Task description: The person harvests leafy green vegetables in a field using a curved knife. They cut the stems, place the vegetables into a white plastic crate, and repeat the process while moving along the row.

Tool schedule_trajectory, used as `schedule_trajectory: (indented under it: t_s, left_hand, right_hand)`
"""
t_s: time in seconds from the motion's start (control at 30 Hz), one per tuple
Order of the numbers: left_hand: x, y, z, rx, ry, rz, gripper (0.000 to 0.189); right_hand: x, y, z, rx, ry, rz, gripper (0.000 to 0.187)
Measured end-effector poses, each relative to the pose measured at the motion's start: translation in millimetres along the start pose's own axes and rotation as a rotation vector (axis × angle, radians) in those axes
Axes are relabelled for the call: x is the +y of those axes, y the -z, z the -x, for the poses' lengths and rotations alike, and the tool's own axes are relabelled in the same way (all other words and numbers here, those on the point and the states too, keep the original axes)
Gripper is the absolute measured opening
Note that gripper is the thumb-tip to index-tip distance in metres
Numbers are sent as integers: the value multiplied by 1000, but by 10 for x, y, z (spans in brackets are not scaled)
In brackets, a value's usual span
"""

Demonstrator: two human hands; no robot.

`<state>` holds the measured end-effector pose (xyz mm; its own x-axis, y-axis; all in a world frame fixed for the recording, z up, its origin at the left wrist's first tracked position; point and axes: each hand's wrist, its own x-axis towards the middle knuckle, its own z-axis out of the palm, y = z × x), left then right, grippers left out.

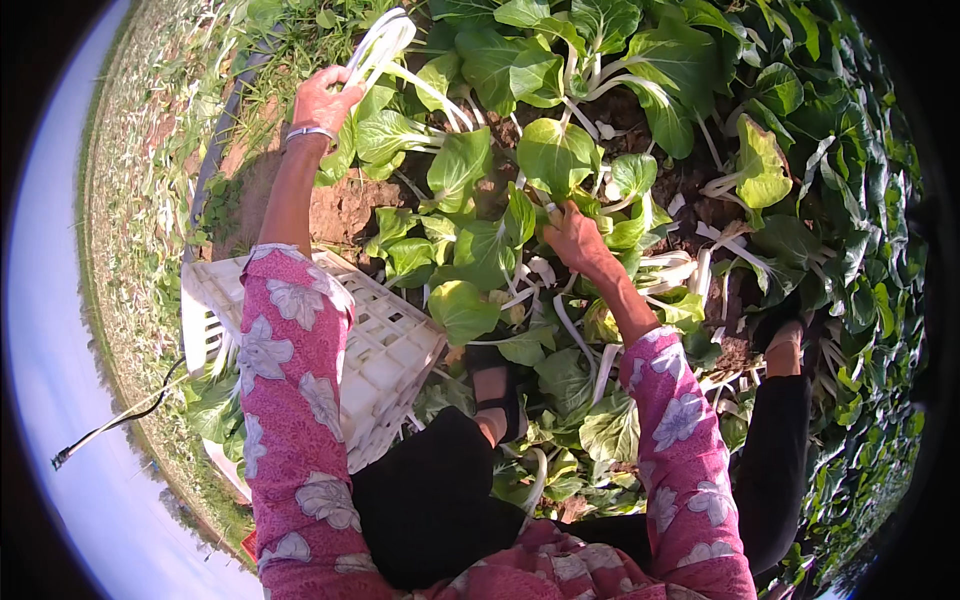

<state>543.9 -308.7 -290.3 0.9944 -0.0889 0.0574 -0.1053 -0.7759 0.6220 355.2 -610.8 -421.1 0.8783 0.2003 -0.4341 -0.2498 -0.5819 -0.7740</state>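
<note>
My left hand grips a bok choy plant, whose long white stalks point up and away from me. Below the fingers hang some of its green leaves. Low among the leaves, my right hand is curled, with a small pale thing at its fingertips that I cannot make out. Just beyond that hand is a broad bok choy leaf. Loose white stalks lie on the soil to its right.
A white plastic crate stands tilted under my left forearm. Standing bok choy grows at the far side. A dark hose runs along the left. My sandalled foot is among cut leaves. Dense crop rows fill the right.
</note>
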Motion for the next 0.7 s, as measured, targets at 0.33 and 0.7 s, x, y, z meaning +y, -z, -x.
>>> schedule_trajectory:
  t_s: [0.33,0.7]
  left_hand:
    - [611,166,100,-215,-95,-485,52]
    - [204,-691,532,-740,-243,-702,26]
  right_hand:
    - [-201,257,154,48,-89,-146,24]
    - [-191,-426,-732,-106,226,153,28]
